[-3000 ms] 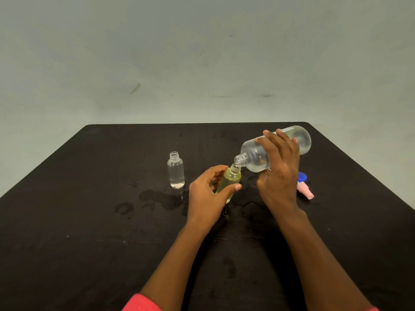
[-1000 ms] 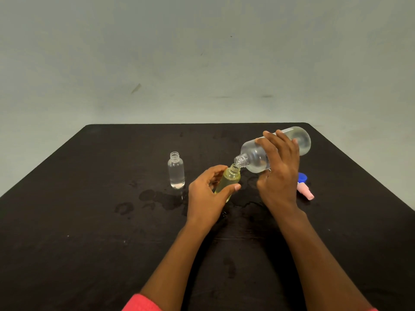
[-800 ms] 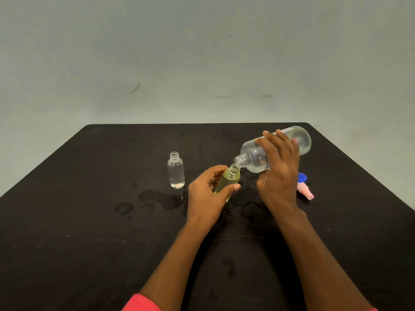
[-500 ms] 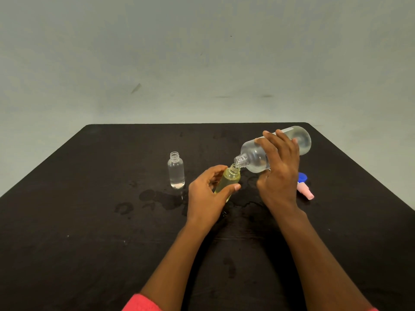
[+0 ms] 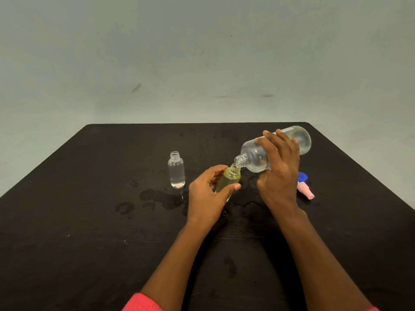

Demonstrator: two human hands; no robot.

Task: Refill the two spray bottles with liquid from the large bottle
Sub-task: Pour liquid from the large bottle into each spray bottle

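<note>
Currently right hand (image 5: pixel 278 173) grips tilted large bottle (image 5: pixel 254 158), mouth at yellow spray bottle (image 5: pixel 229 179) gripped by left hand (image 5: pixel 206 198).

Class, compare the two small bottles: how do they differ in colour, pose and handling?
Colour: the clear bottle looks colourless, the yellow bottle yellow-green. Pose: the clear bottle stands upright; the yellow bottle leans. Handling: nothing touches the clear bottle; the left hand grips the yellow bottle under the mouth of the large bottle, tipped by the right hand. Both are small and uncapped.
</note>
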